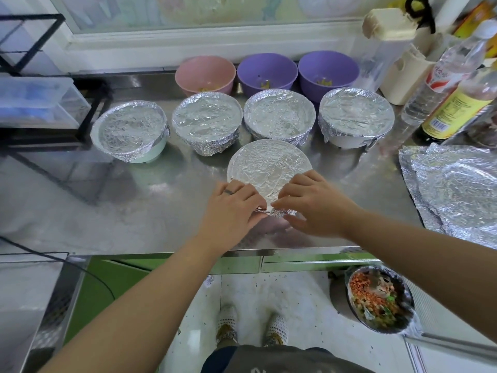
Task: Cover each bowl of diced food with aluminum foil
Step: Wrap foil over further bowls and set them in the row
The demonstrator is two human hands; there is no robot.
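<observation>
A foil-covered bowl (269, 164) stands at the middle of the steel counter (134, 205). My left hand (231, 208) and my right hand (314, 203) both pinch the crumpled foil edge (274, 212) at the bowl's near rim. Behind it stands a row of several bowls wrapped in foil, from the pale green one (131, 130) on the left to the white one (356, 117) on the right. At the back sit a pink bowl (205, 74) and two purple bowls (267, 72), (328, 70), uncovered, with a few food bits inside.
Loose foil sheets (454, 187) lie at the counter's right edge. Bottles (454, 103) and a plastic jug (384, 49) crowd the back right. A clear box (37, 100) on a black rack sits left. A foil-lined bin of food scraps (379, 300) stands on the floor below.
</observation>
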